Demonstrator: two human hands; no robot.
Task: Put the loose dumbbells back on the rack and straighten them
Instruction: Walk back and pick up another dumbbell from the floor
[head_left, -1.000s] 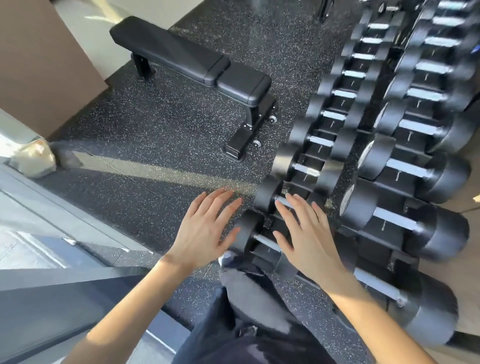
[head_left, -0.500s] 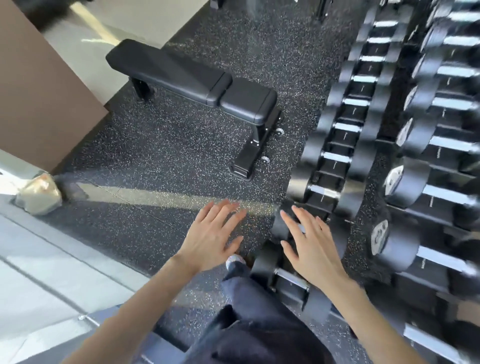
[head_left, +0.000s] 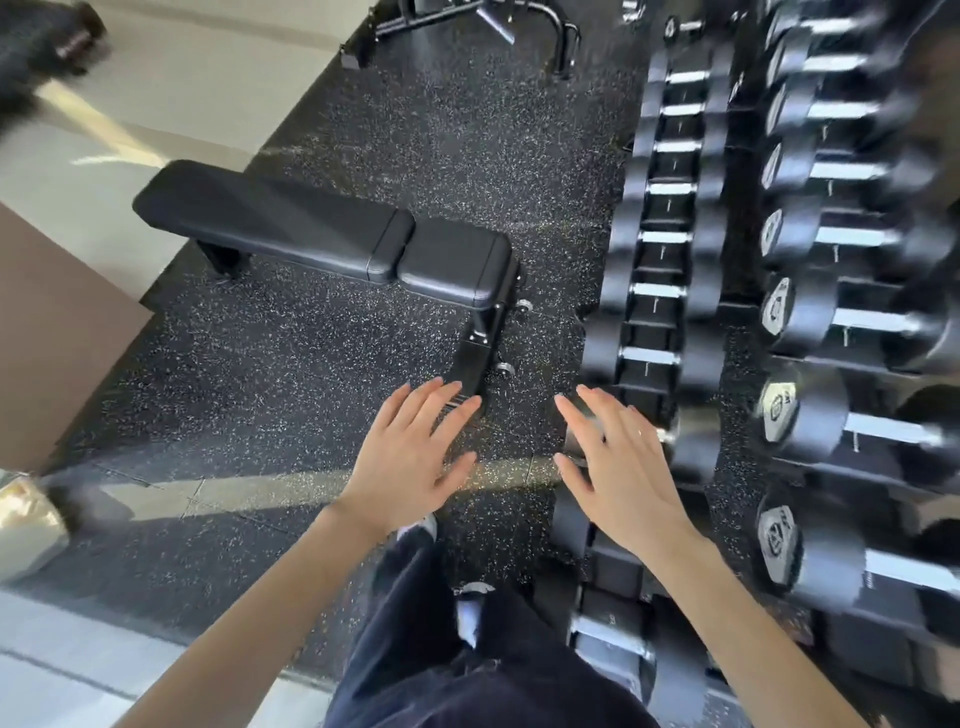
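A two-tier dumbbell rack (head_left: 740, 312) runs up the right side, filled with black dumbbells with chrome handles. The lower row of small dumbbells (head_left: 652, 358) is on the left, the upper row of large dumbbells (head_left: 852, 322) on the right. My left hand (head_left: 410, 457) hovers flat over the speckled floor, fingers spread, holding nothing. My right hand (head_left: 623, 462) is open too, palm down, above the near end of the lower row and partly hiding one small dumbbell (head_left: 685, 431). A dark blurred object (head_left: 47, 47), maybe a dumbbell, lies on the pale floor at far top left.
A black flat bench (head_left: 332, 239) stands on the rubber floor (head_left: 311, 364) just ahead of my left hand. A metal machine base (head_left: 478, 21) sits at the top. A brown panel (head_left: 47, 338) and a pale bag (head_left: 26, 525) are at the left. My dark-trousered leg and shoe (head_left: 415, 525) are below.
The view has moved forward along the rack, so the bench is nearer. Both hands stay open and flat; the right hand has drifted off the nearest dumbbells toward the lower row's edge.
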